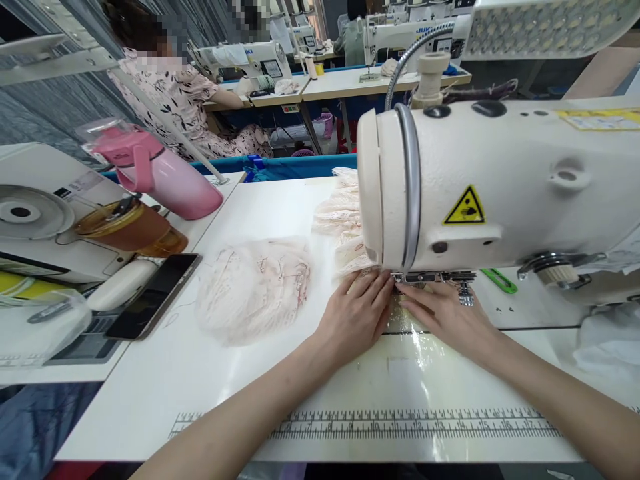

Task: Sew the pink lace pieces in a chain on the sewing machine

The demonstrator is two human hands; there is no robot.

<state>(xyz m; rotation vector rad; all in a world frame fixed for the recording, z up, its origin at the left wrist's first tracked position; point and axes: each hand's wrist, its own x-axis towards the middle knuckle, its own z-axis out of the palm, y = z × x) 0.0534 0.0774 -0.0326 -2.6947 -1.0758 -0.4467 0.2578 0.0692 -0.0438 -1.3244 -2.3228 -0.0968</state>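
Just below warning sticker (465, 207) (JUKI (423, 31) behind): left hand (356, 313), right hand (443, 313), unclenched by lace (345, 227).

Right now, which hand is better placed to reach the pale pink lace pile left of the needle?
Left, likely. The left hand lies nearer the pale pink lace pile, with only bare white table between. The right hand rests flat under the white sewing machine, farther off.

The pale cream lace strip (344, 220) lies ruffled on the white tabletop (240, 387), its near end tucked beneath the sewing machine (500, 187).
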